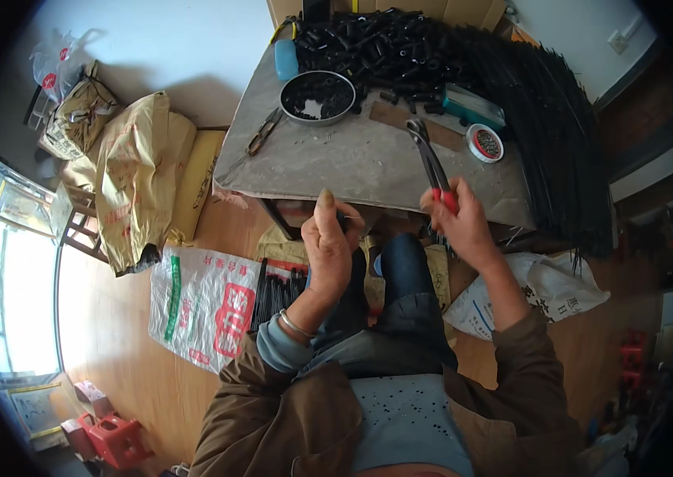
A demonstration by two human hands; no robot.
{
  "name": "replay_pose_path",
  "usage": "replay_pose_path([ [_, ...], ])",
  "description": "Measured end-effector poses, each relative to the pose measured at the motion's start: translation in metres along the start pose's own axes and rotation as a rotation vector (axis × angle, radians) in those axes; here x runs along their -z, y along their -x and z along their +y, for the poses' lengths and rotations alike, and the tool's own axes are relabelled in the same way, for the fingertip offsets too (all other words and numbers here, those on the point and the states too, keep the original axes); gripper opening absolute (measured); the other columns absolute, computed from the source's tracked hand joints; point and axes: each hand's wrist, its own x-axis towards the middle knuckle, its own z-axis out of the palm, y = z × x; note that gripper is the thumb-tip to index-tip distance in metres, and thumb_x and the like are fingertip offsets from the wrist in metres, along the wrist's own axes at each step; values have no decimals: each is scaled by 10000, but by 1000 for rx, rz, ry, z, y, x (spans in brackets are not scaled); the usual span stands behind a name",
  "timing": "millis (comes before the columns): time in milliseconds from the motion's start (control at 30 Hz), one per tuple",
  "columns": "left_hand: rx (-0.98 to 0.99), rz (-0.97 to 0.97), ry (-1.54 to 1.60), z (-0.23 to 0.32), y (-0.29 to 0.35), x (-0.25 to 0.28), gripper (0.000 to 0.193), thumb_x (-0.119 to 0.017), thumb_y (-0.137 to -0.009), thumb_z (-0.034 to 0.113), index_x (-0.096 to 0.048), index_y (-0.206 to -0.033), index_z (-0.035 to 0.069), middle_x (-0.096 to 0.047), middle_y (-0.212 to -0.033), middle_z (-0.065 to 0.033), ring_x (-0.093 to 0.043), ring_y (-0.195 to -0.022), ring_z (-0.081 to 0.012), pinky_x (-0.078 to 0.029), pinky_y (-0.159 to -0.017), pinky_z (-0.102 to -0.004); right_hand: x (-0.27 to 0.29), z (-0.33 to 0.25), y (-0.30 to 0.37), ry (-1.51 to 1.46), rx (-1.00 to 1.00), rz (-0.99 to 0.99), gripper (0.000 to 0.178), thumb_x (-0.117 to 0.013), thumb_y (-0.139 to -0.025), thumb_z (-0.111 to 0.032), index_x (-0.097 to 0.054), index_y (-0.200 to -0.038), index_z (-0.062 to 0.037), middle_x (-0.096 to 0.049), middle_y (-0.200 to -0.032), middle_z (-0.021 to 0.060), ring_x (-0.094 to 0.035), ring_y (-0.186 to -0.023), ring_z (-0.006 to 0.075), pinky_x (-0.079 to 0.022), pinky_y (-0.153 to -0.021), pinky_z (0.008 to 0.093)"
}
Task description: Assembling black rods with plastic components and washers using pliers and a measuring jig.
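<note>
My right hand (pixel 463 222) is closed round the red handles of a pair of metal pincers (pixel 429 155). Their rounded head points away from me over the front part of the table. To the left, my left hand (pixel 330 246) is closed with its thumb up, near the table's front edge. A small dark piece (pixel 343 221) shows between its fingers; most of it is hidden, so its kind is unclear. Near the pincers' head stands a round tin (pixel 485 143) of small metal bits. A round metal bowl (pixel 318 119) holds small black pieces.
Black tubes (pixel 384 48) are heaped at the table's back, beside a large bundle of thin black rods (pixel 555 135). Scissors (pixel 263 135) lie on the grey table (pixel 312 163). A teal box (pixel 473 107) stands behind the tin. Sacks (pixel 133 175) fill the left side.
</note>
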Motion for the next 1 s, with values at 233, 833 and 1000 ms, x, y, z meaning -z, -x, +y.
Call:
replay_pose_path([
  [233,49,60,-50,-4,0,-3,579,-407,-943,576,-559,-736,57,-483,-552,0,-414,-434,-79,-337,-414,-221,10,-16,29,570,633,-31,435,-779,-592,45,-474,-879,-70,-555,-873,98,-573,-735,255,-461,-644,347],
  [833,43,25,-3,1,2,-1,584,-388,-988,484,-631,-768,0,-482,-541,14,-403,-462,-57,-310,-447,-213,13,-38,32,832,770,7,435,-778,-575,30,-529,-914,-84,-596,-933,69,-585,-817,268,-451,-705,379],
  [1000,44,-70,-48,0,3,0,585,-379,-991,484,-629,-755,10,-482,-539,13,-398,-459,-52,-296,-442,-216,17,-28,43,123,-36,-508,167,-645,-880,-95,-526,-949,0,-628,-700,88,-615,-525,185,-494,-496,270],
])
